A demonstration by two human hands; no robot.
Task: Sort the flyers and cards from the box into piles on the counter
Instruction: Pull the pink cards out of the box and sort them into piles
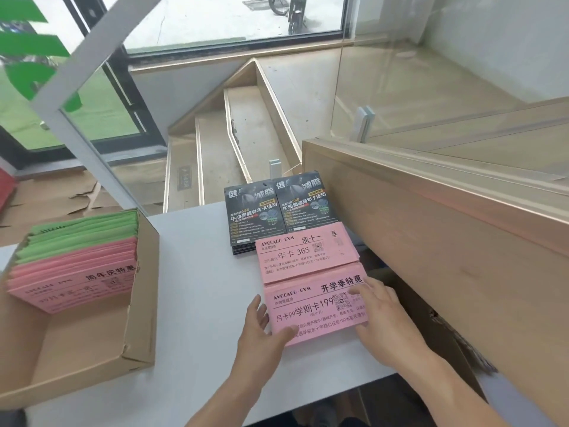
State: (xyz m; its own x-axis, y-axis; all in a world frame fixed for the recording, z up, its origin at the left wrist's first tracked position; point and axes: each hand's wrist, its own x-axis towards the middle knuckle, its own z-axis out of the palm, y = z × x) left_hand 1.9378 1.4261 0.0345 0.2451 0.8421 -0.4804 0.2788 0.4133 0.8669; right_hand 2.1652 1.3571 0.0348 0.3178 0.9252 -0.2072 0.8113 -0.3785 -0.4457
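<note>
Two flat, open hands, left hand [261, 326] and right hand [380, 315], on rectangular pink paper pile [314, 306]

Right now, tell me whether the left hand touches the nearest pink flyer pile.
Touching. The head view shows the left hand with its thumb lying on the nearest pink flyer pile's front-left corner.

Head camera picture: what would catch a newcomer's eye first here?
Two hands, left hand and right hand, rest on the sides of a pink flyer pile at the white counter's near right. Beyond it lie another pink pile and black gym flyers. A cardboard box on the left holds green and pink flyers.
</note>
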